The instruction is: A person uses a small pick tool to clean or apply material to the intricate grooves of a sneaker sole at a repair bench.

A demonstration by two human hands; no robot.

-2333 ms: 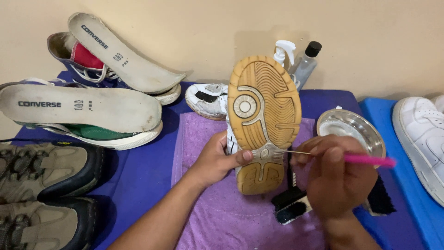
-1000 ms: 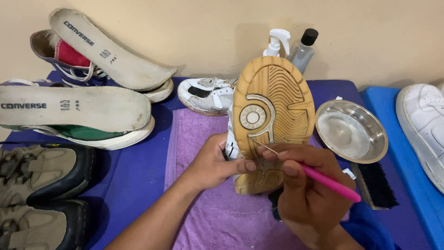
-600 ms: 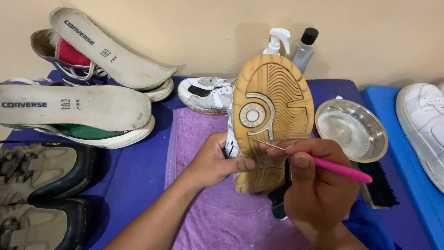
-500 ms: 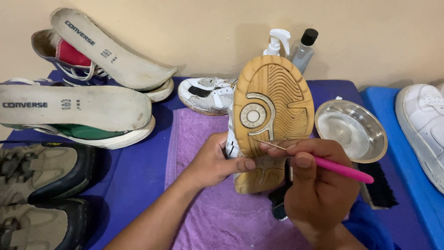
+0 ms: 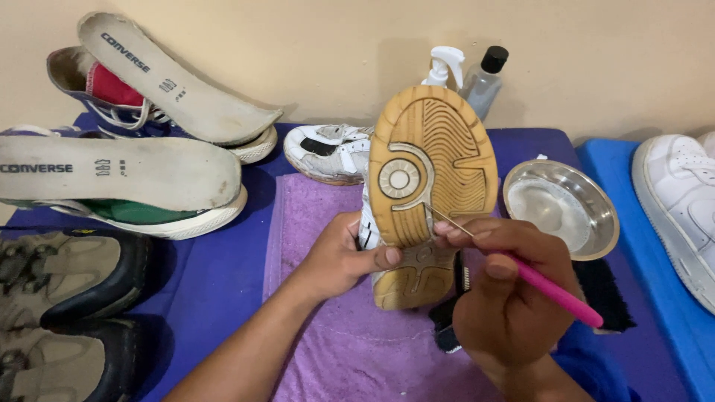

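low in the frame, right of centre, our right hand (image 5: 514, 298) pinches a pink-handled pick (image 5: 555, 290) in closed fingers, its thin metal tip resting in a groove of the tan sole. left of it, at centre, our left hand (image 5: 339, 257) wraps the sneaker (image 5: 428, 186) at its waist, thumb pressed on the sole, holding it upright over the purple towel (image 5: 320, 223). we judge the picking goes best with short strokes along the groove, the shoe braced firm. farther up right sits a steel bowl (image 5: 596, 205); beyond, two bottles (image 5: 465, 71) against the wall.
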